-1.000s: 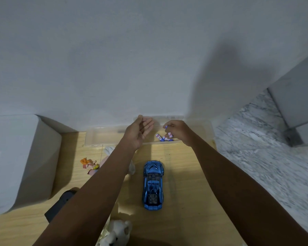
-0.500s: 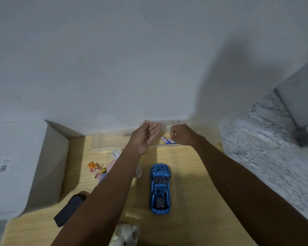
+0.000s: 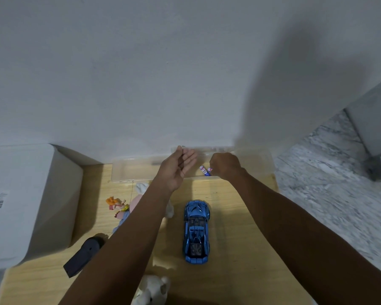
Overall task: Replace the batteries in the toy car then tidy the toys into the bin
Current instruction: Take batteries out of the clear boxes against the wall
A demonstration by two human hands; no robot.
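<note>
A blue toy car point(image 3: 196, 231) lies on the wooden table point(image 3: 240, 227), nose toward the wall. Behind it a clear plastic bin point(image 3: 132, 170) stands against the wall. My right hand point(image 3: 224, 166) is over the bin, its fingers closed around small white-and-blue batteries point(image 3: 204, 170). My left hand point(image 3: 176, 170) hovers at the bin's front edge, palm turned right, fingers apart and holding nothing.
An orange-and-pink doll point(image 3: 118, 208) and a white plush point(image 3: 141, 188) lie left of my left arm. A dark flat object point(image 3: 84, 256) lies near the front left, another white plush point(image 3: 151, 290) at the front. A white box point(image 3: 24, 201) stands left. Marble floor point(image 3: 339, 194) lies right.
The camera view has shifted slightly, so the scene sits lower and further right. Both hands stay at the bin, and the right hand's fingers have curled further over the batteries.
</note>
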